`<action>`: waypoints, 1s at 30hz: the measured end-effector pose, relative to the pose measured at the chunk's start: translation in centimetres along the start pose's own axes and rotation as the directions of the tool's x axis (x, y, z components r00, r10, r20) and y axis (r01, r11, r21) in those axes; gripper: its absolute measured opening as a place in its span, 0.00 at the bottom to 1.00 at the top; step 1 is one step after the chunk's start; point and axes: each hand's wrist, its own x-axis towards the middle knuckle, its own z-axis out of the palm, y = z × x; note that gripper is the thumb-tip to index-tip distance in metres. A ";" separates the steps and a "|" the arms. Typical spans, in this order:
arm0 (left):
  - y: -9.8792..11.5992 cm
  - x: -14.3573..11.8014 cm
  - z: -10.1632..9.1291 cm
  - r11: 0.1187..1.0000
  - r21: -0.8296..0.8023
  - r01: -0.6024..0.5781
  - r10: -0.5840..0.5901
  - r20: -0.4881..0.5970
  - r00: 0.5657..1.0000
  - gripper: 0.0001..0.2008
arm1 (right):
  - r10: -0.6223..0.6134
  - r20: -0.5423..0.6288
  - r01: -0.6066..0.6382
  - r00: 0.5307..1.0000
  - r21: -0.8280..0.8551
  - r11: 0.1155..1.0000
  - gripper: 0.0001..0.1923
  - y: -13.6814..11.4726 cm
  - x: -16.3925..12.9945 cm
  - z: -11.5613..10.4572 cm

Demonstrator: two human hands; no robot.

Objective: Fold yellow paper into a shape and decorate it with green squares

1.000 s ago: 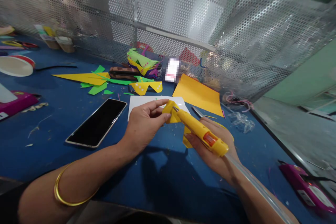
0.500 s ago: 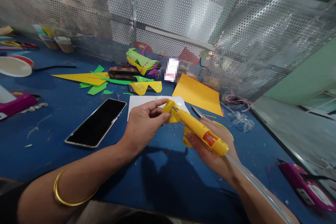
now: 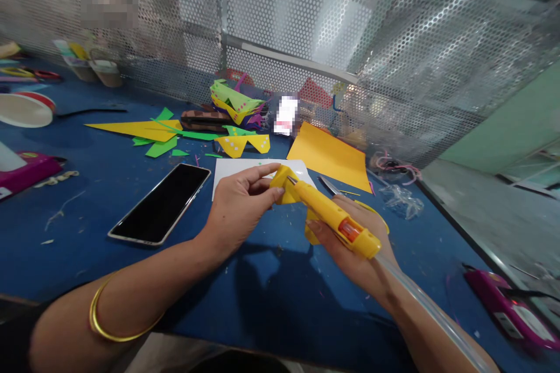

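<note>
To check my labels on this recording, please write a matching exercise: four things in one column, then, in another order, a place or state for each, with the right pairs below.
Column one
1. left hand
2. dark-screened phone
3. right hand
4. gold bangle

Column two
A. holding the yellow glue gun
B. around the left forearm
C. pinching the yellow paper piece
D. lying flat on the blue table

Right pairs: 1-C, 2-D, 3-A, 4-B
</note>
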 end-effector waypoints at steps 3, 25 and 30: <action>0.0 0.0 0.0 1.000 -0.001 0.001 -0.001 0.002 1.000 0.25 | -0.004 0.005 0.004 1.000 -0.010 1.000 0.14 0.0 -0.1 0.0; -0.1 0.0 0.1 1.000 -0.006 -0.005 0.005 0.005 1.000 0.25 | 0.011 0.011 -0.010 1.000 -0.045 0.999 0.13 0.2 -0.1 0.0; 0.0 0.0 0.0 1.000 -0.006 -0.004 0.004 0.005 1.000 0.24 | 0.006 0.008 -0.005 1.000 -0.065 0.998 0.13 0.1 -0.1 0.0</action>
